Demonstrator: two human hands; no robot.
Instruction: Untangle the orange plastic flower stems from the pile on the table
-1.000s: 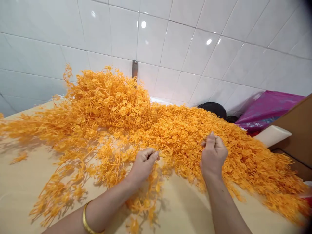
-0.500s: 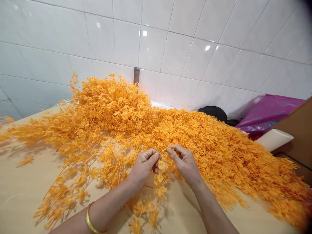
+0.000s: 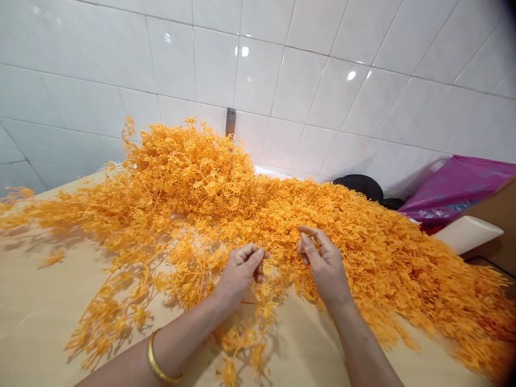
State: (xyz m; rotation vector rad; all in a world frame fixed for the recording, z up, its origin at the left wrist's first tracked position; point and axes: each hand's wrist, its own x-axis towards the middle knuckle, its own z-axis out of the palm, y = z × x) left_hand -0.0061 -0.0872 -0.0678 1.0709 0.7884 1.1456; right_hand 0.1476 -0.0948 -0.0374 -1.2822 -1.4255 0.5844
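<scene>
My left hand (image 3: 242,274), with a gold bangle on its wrist, is pinched around an orange flower sprig (image 3: 266,310), whose small blossoms hang down below the fingers over the table. To its right, my right hand (image 3: 324,263) is raised in front of the large orange flower pile (image 3: 363,247). Its index finger is stretched out apart from the thumb, and I see nothing between them. A taller heap of the same orange flowers (image 3: 193,172) stands behind my left hand.
Loose orange stems (image 3: 108,306) lie on the pale table (image 3: 28,317) at the left. Behind is a tiled wall (image 3: 258,70) with a metal bracket (image 3: 230,121). At the right are black round objects (image 3: 360,186), a purple bag (image 3: 451,188) and a white object (image 3: 470,235).
My right hand has moved right, away from my left hand, and its fingers have opened. My left hand keeps its pinch on the sprig. The view has shifted slightly.
</scene>
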